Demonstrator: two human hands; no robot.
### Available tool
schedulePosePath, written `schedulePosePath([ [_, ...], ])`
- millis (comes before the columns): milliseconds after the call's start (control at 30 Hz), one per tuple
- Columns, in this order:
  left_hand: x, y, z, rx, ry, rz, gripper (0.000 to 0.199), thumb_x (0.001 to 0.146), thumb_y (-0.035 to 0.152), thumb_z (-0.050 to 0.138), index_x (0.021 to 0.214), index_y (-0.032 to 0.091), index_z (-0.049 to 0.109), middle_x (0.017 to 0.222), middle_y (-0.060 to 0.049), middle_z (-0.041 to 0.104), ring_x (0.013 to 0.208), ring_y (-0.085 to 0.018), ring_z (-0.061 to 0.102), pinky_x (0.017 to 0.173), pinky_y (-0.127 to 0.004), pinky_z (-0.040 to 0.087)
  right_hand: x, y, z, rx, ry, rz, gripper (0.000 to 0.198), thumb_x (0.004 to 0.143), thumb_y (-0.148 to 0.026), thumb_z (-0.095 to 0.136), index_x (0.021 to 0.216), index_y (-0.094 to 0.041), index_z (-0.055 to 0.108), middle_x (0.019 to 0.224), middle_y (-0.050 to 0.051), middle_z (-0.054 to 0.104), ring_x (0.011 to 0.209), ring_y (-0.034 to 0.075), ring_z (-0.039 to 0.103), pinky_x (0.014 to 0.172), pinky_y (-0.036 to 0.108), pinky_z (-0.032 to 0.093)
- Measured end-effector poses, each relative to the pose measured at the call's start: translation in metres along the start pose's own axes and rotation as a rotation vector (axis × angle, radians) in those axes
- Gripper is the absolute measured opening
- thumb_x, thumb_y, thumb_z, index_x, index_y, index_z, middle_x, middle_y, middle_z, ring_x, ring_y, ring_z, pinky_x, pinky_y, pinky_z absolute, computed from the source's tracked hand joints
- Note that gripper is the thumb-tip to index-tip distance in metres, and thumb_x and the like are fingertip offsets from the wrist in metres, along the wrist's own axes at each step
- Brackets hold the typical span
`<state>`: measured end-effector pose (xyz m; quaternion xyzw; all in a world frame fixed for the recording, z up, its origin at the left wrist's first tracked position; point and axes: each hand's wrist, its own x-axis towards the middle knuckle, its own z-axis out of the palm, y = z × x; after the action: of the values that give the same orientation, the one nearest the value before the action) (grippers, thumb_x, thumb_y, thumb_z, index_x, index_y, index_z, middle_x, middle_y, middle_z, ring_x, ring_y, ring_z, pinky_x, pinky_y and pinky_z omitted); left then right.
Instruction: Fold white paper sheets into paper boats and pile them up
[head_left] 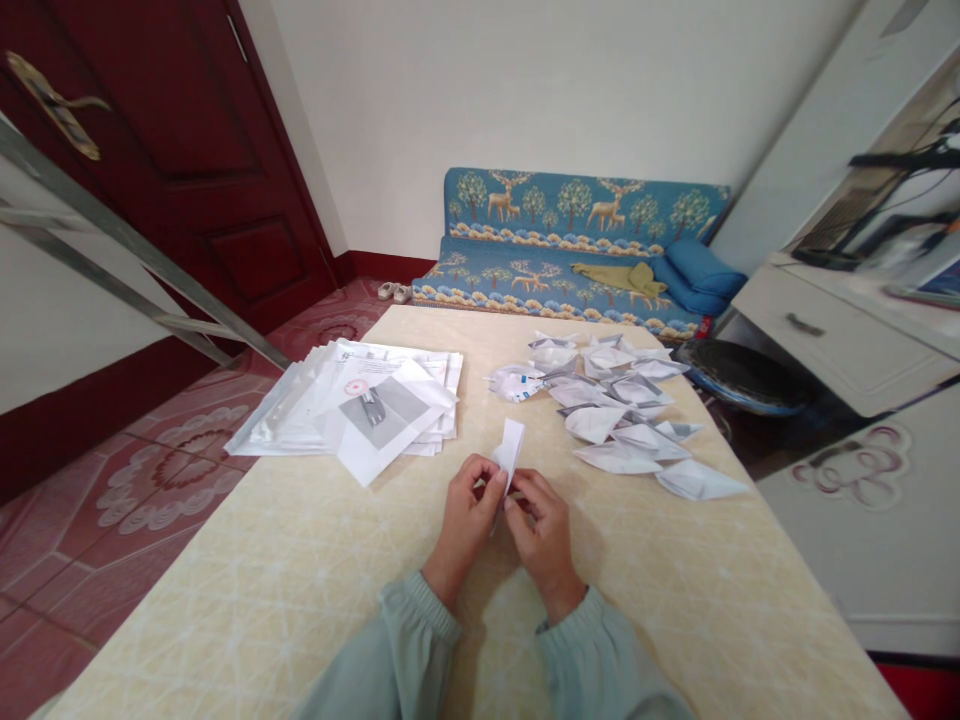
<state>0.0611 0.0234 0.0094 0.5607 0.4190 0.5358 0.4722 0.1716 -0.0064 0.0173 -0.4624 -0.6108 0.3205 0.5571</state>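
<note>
From where I stand, a dark red door (187,160) fills the upper left of the frame. Left of centre, a stack of paper sheets (296,412) lies on the pale tabletop (300,590). Just below centre, the left hand (465,508) has its grip pinched on a narrow folded white paper (512,445), standing upright between both hands; the right hand (546,525) has its grip closed at that paper's lower part. Right of centre, pointed folded paper pieces (622,400) sit clustered together.
</note>
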Motion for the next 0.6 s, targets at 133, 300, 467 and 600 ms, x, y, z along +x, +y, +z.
schedulePosePath([
  [133,0.0,0.002,-0.001,0.033,-0.004,0.017,0.028,0.09,0.036,0.044,0.074,0.016,0.052,0.071,0.0,0.048,0.068,-0.013,0.046,0.064,-0.023,0.039,-0.001,0.0,0.0,-0.062,-0.005,-0.011,0.024,0.081,-0.013,0.05,0.099,-0.019,0.066,0.096,0.008,0.059,0.087,0.019,0.059,0.065,0.026,0.051],
  [300,-0.002,0.004,-0.001,0.106,-0.044,0.056,0.027,0.09,0.035,0.045,0.074,0.015,0.053,0.074,-0.001,0.049,0.072,-0.013,0.047,0.065,-0.024,0.039,0.0,0.009,0.003,-0.212,0.071,-0.054,0.024,0.079,-0.007,0.045,0.092,-0.017,0.062,0.088,0.006,0.059,0.082,0.018,0.057,0.067,0.027,0.049],
  [467,-0.003,0.002,0.005,-0.037,-0.104,-0.021,0.021,0.083,0.036,0.057,0.088,0.017,0.048,0.081,0.0,0.048,0.074,-0.013,0.05,0.061,-0.021,0.043,-0.002,0.018,0.004,-0.257,0.111,-0.019,0.014,0.084,-0.015,0.047,0.088,-0.018,0.06,0.086,0.005,0.059,0.077,0.016,0.057,0.063,0.025,0.049],
  [600,-0.001,-0.001,0.005,-0.026,-0.081,-0.047,0.03,0.079,0.03,0.062,0.102,0.018,0.048,0.088,-0.002,0.054,0.082,-0.015,0.054,0.066,-0.022,0.046,-0.002,0.021,0.003,-0.33,0.191,-0.05,0.012,0.083,-0.014,0.048,0.082,-0.018,0.06,0.081,0.004,0.06,0.074,0.016,0.057,0.062,0.025,0.048],
])
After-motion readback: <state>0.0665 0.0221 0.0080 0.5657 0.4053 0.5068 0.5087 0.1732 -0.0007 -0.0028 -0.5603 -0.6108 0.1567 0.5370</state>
